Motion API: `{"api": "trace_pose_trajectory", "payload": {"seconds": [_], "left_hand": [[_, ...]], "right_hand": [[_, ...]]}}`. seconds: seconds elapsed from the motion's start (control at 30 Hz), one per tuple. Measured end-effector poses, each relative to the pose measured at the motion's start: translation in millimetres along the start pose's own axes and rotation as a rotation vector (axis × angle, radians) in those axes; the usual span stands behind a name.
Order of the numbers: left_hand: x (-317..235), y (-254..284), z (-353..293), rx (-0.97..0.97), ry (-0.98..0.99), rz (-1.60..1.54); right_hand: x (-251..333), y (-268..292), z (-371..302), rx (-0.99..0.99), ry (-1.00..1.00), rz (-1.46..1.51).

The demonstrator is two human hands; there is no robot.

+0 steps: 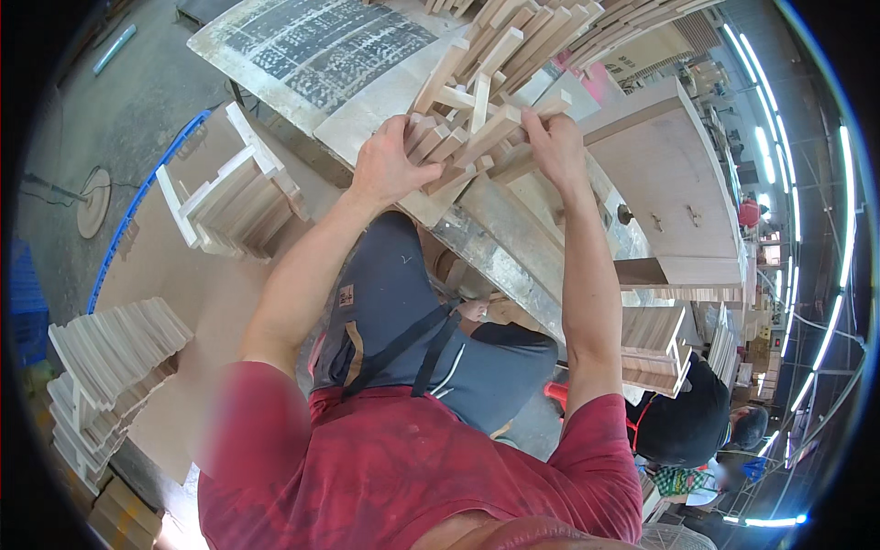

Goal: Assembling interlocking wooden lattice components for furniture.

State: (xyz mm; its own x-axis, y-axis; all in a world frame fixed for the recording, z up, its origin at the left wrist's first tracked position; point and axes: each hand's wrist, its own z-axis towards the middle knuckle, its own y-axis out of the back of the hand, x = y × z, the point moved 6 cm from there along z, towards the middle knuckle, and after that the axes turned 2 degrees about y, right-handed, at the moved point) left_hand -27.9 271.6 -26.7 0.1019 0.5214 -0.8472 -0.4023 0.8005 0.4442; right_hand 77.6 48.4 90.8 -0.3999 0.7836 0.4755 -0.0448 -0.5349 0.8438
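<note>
Way through: left, over patterned board [330, 50] | blocks ahead: wood strips [543, 41] | blocks right: pale cabinet [665, 174]

I had both bare arms out in front of me, the hands near each other. My left forearm [310, 266] slanted up and inward; my left hand [385, 165] showed its back, with the thumb [423, 174] spread rightward, apart from the fingers. My right forearm [591, 284] rose almost straight, and my right hand [556, 151] tilted inward at the wrist [576, 191], its fingers bent and partly hidden.
</note>
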Motion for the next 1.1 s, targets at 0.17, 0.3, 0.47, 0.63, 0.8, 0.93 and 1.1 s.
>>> {"api": "trace_pose_trajectory", "payload": {"seconds": [0.17,0.3,0.47,0.63,0.8,0.93,1.1], "left_hand": [[8,0,-4,-0.046,-0.019,-0.024],[3,4,0,-0.036,-0.027,-0.038],[-1,8,0,0.019,-0.032,-0.077],[42,20,21,0.099,0.062,-0.871],[51,-19,104,0.177,0.100,-0.886],[29,-59,112,0.536,0.293,-0.903],[23,-57,118,0.500,0.210,-0.911]], "right_hand": [[10,-4,-9,0.030,-0.061,0.098],[9,-4,-4,0.080,-0.120,0.021],[-2,-8,-9,-0.027,-0.114,0.152],[-1,-1,-15,-0.098,-0.143,0.121],[8,-9,-11,-0.067,-0.110,0.116],[9,-4,-15,-0.085,-0.124,0.139],[17,0,-14,-0.031,-0.149,0.131]]}}
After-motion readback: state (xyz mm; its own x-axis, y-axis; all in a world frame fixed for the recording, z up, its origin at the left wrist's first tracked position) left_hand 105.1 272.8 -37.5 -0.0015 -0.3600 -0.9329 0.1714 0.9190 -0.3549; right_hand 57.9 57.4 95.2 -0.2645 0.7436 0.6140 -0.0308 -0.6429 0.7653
